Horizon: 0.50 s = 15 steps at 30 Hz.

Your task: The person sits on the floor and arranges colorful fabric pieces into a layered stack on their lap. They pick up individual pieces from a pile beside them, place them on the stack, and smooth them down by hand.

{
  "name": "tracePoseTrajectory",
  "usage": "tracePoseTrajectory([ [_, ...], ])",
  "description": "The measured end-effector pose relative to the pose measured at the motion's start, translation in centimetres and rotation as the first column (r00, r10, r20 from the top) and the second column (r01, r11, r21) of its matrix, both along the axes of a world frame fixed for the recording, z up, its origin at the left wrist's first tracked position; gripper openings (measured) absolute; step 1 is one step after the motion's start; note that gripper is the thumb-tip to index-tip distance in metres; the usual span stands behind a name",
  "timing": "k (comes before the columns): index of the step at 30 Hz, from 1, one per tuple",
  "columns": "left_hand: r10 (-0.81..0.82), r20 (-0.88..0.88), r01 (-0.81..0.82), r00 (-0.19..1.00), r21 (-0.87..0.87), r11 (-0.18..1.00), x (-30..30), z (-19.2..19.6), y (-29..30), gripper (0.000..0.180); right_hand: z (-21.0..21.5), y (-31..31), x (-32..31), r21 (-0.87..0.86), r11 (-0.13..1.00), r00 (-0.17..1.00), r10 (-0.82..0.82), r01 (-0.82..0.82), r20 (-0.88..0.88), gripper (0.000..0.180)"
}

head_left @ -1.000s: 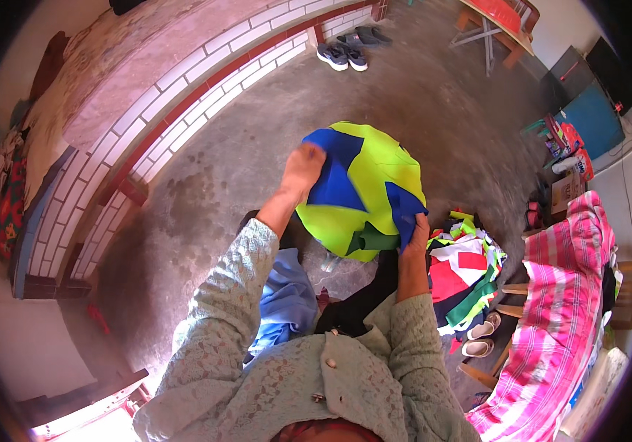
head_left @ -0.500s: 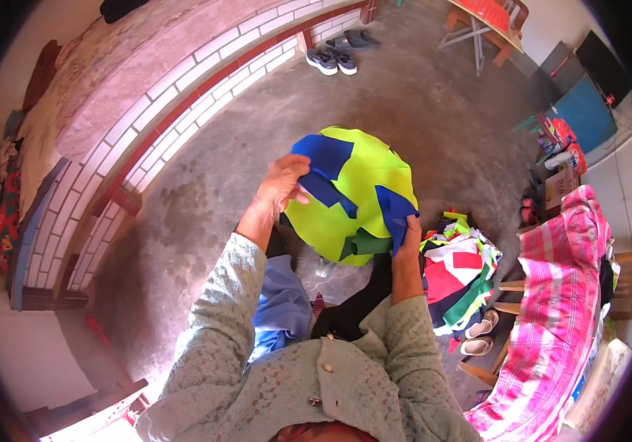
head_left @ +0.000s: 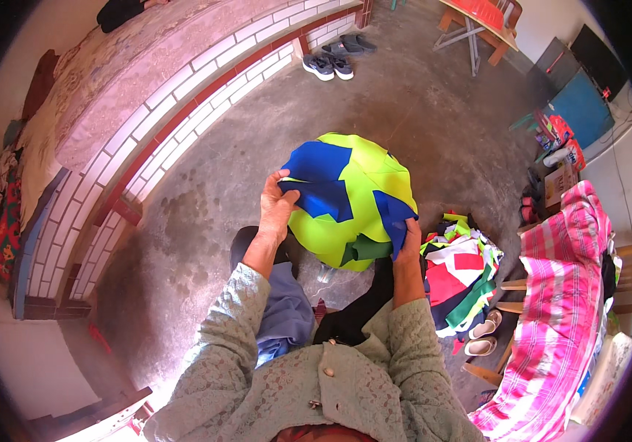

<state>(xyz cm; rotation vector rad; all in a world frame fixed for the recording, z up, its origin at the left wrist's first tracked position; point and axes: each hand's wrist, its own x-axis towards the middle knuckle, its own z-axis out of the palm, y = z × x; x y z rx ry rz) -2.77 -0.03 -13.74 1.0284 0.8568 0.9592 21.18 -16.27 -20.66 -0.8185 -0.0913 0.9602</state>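
A round, bright yellow-green fabric piece (head_left: 376,171) is spread in front of me above my lap, with several coloured patches on it. At its left edge, my left hand (head_left: 275,210) pinches a dark blue fabric patch (head_left: 325,199) between thumb and fingers. Another blue patch (head_left: 319,160) lies just above that one. My right hand (head_left: 408,243) grips the right edge, where a pointed blue patch (head_left: 392,212) hangs beside its fingers; some fingers are hidden underneath. A dark green patch (head_left: 367,249) rests along the near edge.
On the floor to my right is a heap of colourful fabric scraps (head_left: 459,272), with pale shoes (head_left: 482,337) beside it. Pink plaid cloth (head_left: 559,295) drapes over wooden seating at far right. Dark shoes (head_left: 328,66) stand by a white-brick platform (head_left: 176,99).
My left hand has drawn down slightly, and the blue patch it pinches now lies wider and flatter. My right hand has stayed nearly in place at the right edge.
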Motion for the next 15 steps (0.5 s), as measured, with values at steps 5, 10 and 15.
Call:
tracePoseTrajectory([
  [5, 0.02, -0.087, -0.009, 0.996, 0.124, 0.992, 0.0, 1.4, 0.9, 0.05, 0.4, 0.2, -0.3, -0.018, 1.0, 1.0, 0.001, -0.001, -0.001, 0.034],
  [10, 0.029, -0.311, 0.055, 0.95, 0.259, 0.964, -0.6, 1.2, 2.0, 0.054, -0.1, 0.0, 0.0, 0.018, 1.0, 1.0, 0.005, -0.005, 0.016, 0.036],
  [15, 0.148, -0.404, -0.007, 0.903, 0.329, 0.944, -2.1, -2.2, 2.9, 0.06, 0.6, 0.1, -0.4, -0.023, 1.0, 0.998, -0.008, 0.009, 0.058, 0.037],
])
